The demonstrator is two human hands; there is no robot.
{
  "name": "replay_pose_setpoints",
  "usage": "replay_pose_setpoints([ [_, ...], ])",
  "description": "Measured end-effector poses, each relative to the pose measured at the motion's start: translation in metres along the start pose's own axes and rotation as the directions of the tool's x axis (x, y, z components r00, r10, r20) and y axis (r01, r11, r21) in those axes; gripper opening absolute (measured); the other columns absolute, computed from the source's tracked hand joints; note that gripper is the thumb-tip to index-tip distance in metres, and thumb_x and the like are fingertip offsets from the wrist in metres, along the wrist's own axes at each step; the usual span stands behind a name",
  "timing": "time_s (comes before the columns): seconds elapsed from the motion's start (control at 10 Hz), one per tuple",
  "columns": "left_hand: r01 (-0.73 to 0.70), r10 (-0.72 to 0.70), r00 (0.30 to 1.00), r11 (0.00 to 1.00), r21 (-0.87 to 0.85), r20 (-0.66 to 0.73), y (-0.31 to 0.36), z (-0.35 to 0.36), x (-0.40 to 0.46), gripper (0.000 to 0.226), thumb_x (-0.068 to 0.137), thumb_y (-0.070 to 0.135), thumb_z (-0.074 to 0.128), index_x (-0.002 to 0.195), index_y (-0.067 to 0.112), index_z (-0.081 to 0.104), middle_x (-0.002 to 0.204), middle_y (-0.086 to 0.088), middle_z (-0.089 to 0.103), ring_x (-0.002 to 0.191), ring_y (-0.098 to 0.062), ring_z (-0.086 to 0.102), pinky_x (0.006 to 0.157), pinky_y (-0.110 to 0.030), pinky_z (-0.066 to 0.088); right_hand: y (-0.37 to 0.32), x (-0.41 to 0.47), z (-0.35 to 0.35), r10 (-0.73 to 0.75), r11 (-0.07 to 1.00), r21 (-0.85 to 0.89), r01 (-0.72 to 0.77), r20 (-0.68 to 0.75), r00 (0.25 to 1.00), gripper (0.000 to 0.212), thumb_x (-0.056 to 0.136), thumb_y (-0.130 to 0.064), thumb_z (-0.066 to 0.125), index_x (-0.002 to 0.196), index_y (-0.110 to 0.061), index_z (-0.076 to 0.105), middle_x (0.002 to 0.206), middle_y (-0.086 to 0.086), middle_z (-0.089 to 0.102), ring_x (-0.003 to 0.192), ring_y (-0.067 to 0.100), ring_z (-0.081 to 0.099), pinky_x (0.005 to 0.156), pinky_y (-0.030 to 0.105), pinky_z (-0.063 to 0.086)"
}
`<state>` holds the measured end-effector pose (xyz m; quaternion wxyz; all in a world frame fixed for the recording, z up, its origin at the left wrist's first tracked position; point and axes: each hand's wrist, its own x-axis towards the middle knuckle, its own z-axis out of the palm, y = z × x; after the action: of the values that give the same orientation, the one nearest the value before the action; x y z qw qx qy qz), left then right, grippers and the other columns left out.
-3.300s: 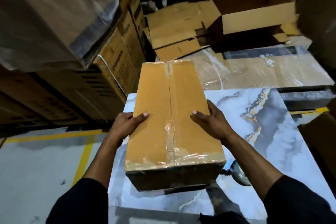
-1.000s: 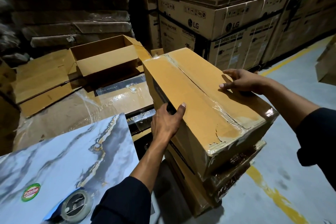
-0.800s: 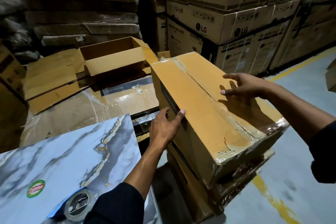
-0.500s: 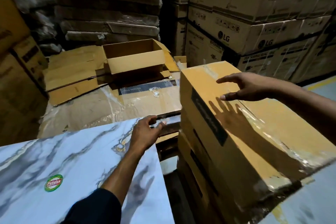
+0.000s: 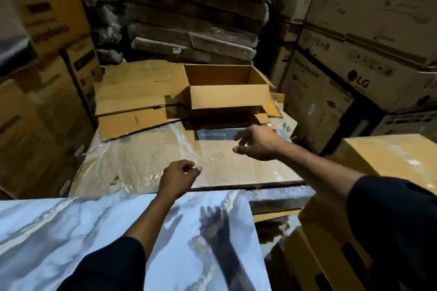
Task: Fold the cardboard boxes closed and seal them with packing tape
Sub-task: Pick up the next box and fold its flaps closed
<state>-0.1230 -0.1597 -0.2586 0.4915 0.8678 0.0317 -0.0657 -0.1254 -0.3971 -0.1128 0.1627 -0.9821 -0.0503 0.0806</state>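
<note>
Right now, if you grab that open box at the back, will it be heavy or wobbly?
Probably light: the open box looks empty inside. It may feel floppy, since its flaps are unsealed and spread loose. It sits on flattened cardboard, so it would likely slide easily when pushed. Both hands, left and right, hold nothing.

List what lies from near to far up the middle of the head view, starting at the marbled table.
Marbled table → left hand → plastic-wrapped flat carton → right hand → open cardboard box → stack of wrapped flat packages.
</note>
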Motion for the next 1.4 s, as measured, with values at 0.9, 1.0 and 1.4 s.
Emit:
replay_pose_setpoints([
  [0.9, 0.035, -0.454, 0.830, 0.621, -0.783, -0.323, -0.236, 0.066, 0.336, 0.014, 0.101, 0.029, 0.067, 0.106, 0.019, 0.075, 0.095, -0.009, 0.077, 0.044, -0.008, 0.058, 0.037, -0.022, 0.035, 0.052, 0.547, 0.217, 0.395, 0.341, 0.921, -0.187, 0.040, 0.918, 0.033, 0.100, -0.021, 0.065, 0.130, -0.009, 0.056, 0.108, 0.010, 0.061, 0.095, 0.027, 0.068, 0.083, 0.046, 0.063],
  [1.0, 0.016, -0.438, 0.842, 0.604, -0.797, -0.316, -0.234, 0.064, 0.331, 0.011, 0.101, 0.025, 0.067, 0.107, 0.020, 0.074, 0.097, -0.006, 0.079, 0.048, -0.009, 0.060, 0.038, -0.021, 0.035, 0.050, 0.576, 0.229, 0.461, 0.064, 0.990, -0.127, 0.084, 0.883, 0.062, 0.092, -0.025, 0.075, 0.143, -0.015, 0.043, 0.123, 0.012, 0.057, 0.100, 0.031, 0.067, 0.076, 0.053, 0.063],
  [1.4, 0.056, -0.425, 0.872, 0.576, -0.815, -0.241, -0.228, 0.064, 0.331, 0.012, 0.101, 0.027, 0.068, 0.112, 0.023, 0.071, 0.098, 0.000, 0.079, 0.065, -0.013, 0.070, 0.043, -0.020, 0.040, 0.040, 0.570, 0.219, 0.513, 0.144, 0.990, -0.006, -0.070, 0.856, 0.021, 0.102, -0.011, 0.045, 0.122, -0.008, 0.050, 0.115, 0.007, 0.062, 0.073, 0.011, 0.061, 0.060, 0.022, 0.052],
])
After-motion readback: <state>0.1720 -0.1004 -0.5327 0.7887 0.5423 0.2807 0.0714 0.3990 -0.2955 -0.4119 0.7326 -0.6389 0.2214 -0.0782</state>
